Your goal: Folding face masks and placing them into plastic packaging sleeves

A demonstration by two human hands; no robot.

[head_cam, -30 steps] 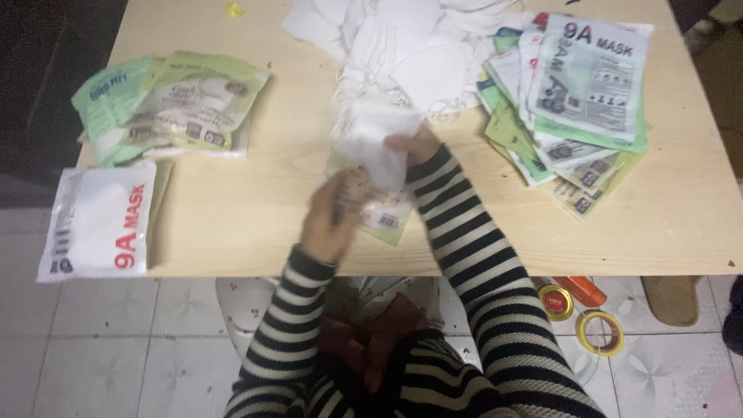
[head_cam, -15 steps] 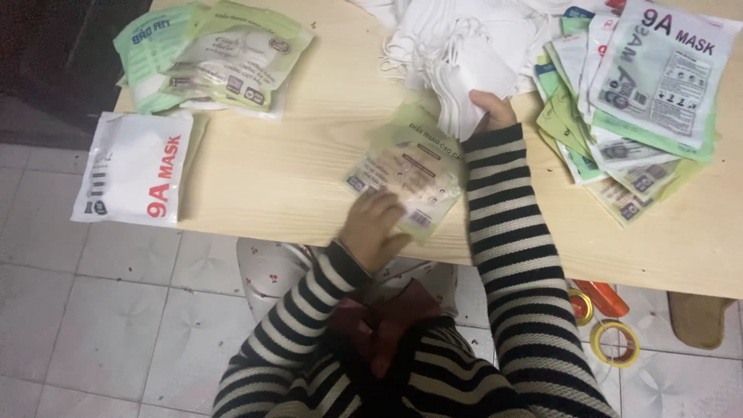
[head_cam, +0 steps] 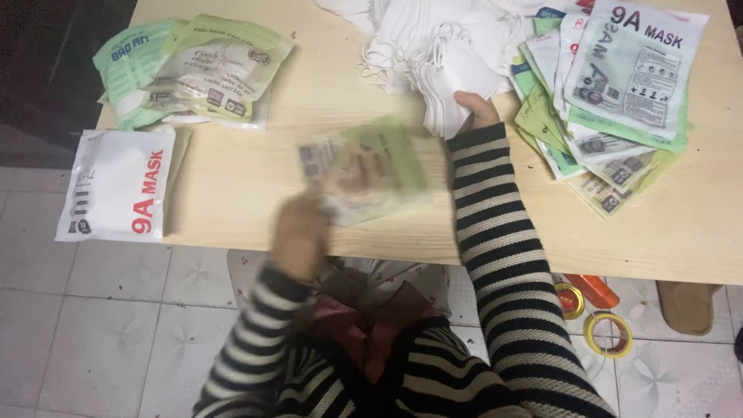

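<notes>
Gripping a green mask packet (head_cam: 364, 170) by its near edge, the left hand (head_cam: 298, 228) is blurry, holding it over the middle of the wooden table (head_cam: 255, 178). Right hand (head_cam: 472, 108) is reaching into the pile of white masks (head_cam: 433, 46), fingers pinching one. Striped sleeves on both arms. A packet stack (head_cam: 611, 93) sits right, another stack (head_cam: 193, 70) far left, one white packet (head_cam: 116, 186) below it. Two tape rolls (head_cam: 607, 333) on the floor.

Pale wooden table (head_cam: 255, 174) – grey tiled floor (head_cam: 93, 325)
</notes>
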